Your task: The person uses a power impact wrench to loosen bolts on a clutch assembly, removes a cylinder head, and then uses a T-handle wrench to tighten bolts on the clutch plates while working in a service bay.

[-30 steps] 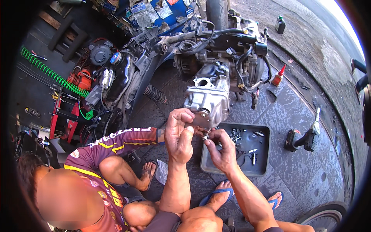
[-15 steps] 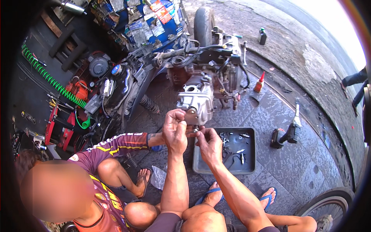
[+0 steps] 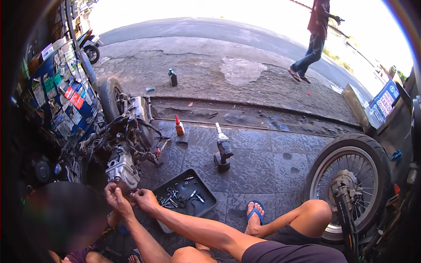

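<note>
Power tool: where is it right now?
In the head view, the power tool stands on the floor just right of the middle, beyond the tray and right of the red-capped bottle.

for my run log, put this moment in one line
left hand: at silver metal engine casing | right hand: at its lower edge, grip unclear | nearby: black rectangular tray holding metal parts

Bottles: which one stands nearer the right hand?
The red-tipped bottle, on the tiles; the black bottle, green-capped, stands farther from the right hand, on rough ground.
</note>
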A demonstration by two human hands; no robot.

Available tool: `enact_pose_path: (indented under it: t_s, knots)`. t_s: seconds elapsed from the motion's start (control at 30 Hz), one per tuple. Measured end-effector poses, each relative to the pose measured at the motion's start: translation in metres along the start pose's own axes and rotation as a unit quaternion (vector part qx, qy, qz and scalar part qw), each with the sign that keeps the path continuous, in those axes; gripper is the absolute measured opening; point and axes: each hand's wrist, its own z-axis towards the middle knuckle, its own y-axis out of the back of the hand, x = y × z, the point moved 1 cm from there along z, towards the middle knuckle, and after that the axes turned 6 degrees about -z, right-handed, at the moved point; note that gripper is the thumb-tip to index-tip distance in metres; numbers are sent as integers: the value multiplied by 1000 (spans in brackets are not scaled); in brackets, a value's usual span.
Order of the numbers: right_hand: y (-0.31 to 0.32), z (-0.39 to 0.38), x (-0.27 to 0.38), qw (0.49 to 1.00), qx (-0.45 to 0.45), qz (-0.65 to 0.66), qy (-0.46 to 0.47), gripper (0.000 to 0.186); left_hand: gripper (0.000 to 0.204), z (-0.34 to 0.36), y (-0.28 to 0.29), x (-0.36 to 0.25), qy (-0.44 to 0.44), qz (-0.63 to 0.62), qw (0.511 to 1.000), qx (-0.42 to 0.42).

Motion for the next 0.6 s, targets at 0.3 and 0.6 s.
enact_pose_path:
  t_s: [0.3,0.6]
  knots:
    - [-3,-12,19,998,54,25,3,33,15,3,10,-8,-1,36,995,-98]
    - [49,-19,18,984,127,-117,-33,32,6,3,19,-32,114,-151,980,-70]
